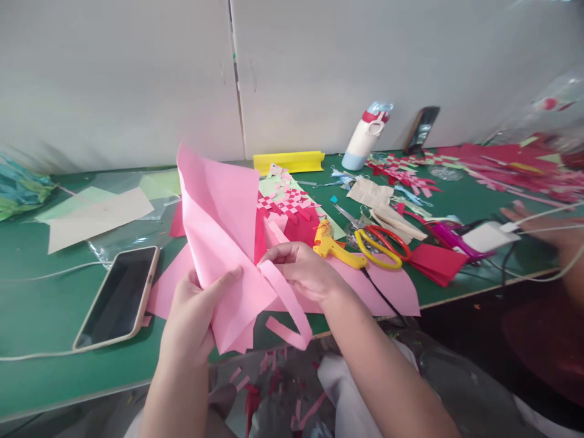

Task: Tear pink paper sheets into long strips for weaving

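My left hand [196, 304] is closed around the lower part of a folded pink paper wrap [228, 225], its thumb lying across the front. Fingers of my right hand [303, 271] pinch a narrow pink paper strip [289, 304] against the right side of the wrap. The strip's loose end curls down near the table edge. Behind my hands lie woven pink and red paper pieces [289, 204]. A yellow glue gun [335, 246] rests just right of my right hand, next to scissors with yellow and red handles [381, 249].
On the green table [41, 322] a phone [118, 298] lies at left, near cream paper [100, 219]. A white bottle [367, 137] and a propped phone [420, 131] stand against the grey wall. Another person's hand [538, 222] is at right, by a white charger [488, 237] with cables.
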Demonstrator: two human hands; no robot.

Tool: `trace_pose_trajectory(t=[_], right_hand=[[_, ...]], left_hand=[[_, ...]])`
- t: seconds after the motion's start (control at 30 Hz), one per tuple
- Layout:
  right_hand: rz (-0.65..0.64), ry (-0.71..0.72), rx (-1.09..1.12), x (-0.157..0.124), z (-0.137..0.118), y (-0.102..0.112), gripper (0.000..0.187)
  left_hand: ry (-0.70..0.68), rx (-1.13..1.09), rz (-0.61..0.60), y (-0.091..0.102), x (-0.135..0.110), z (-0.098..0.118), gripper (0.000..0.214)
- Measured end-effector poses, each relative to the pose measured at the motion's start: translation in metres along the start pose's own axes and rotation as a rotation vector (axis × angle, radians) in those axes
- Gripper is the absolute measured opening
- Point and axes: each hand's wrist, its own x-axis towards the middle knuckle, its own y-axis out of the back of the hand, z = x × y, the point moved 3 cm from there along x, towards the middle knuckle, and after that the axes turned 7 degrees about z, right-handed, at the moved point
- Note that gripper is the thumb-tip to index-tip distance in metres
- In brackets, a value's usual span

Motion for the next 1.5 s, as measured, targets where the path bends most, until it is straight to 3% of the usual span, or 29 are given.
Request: trace_pose_trajectory(t=[0.33, 0.57, 0.8, 0.97, 1.5], right_hand=[[-0.05, 0.016, -0.032, -0.0014, -0.0019, -0.0006, 0.018], [-0.053, 0.009, -0.108, -0.0022, -0.0025, 0.001, 0.018], [-0.12, 0.003, -0.066, -0.0011, -0.0014, 0.0005, 0.022], [-0.101, 0.049, -0.092, -0.0037, -0.0068, -0.002, 0.016], [-0.164, 0.014, -0.068, -0.0014, -0.0024, 0.0011, 0.018]], left_hand=[[0.011, -0.003, 0.028, 0.0021, 0.0014, -0.0003, 0.046], [-0.001, 0.001, 0.043, 0.003, 0.0007, 0.0003, 0.044], [0.006, -0.011, 0.047, 0.0023, 0.0006, 0.001, 0.041], [-0.003, -0.006, 0.051, 0.0017, -0.0012, 0.0019, 0.04], [0.01, -0.017, 0.05, 0.0041, 0.0006, 0.0019, 0.035]])
